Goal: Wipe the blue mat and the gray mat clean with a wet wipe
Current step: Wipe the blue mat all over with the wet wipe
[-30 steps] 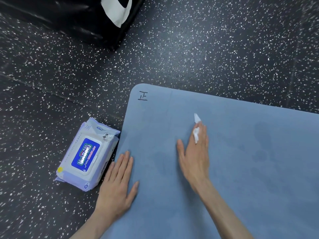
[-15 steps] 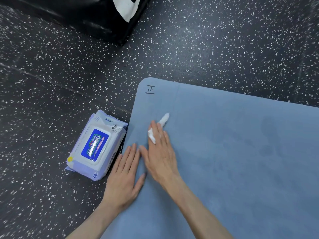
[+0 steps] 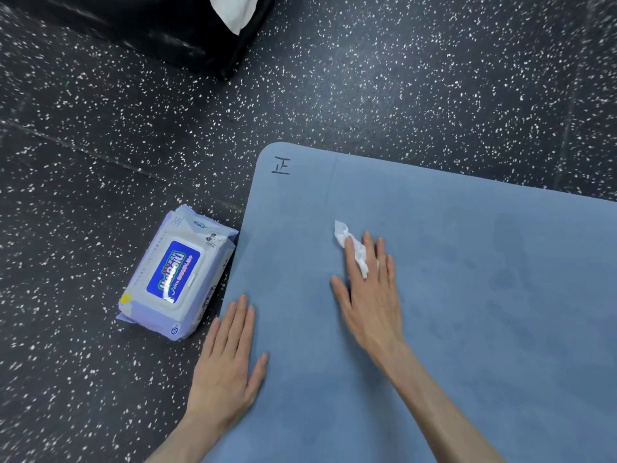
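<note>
Black rubber floor (image 3: 400, 95) speckled white carries the blue foam mat (image 3: 467, 329). Nearest, the left hand (image 3: 230, 372) lies flat on the mat's edge; farther in, the right hand (image 3: 370, 295) presses a crumpled white wet wipe (image 3: 354, 248) (threaded between straight fingers). A lavender wipes pack (image 3: 173, 272) touches the mat's left edge.

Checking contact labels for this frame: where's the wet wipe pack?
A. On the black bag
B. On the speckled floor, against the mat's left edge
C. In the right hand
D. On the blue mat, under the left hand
B: the wet wipe pack lies lid-up on the speckled floor, right beside the left edge of the blue mat; the left hand rests flat at the mat's edge, not on the pack.
</note>
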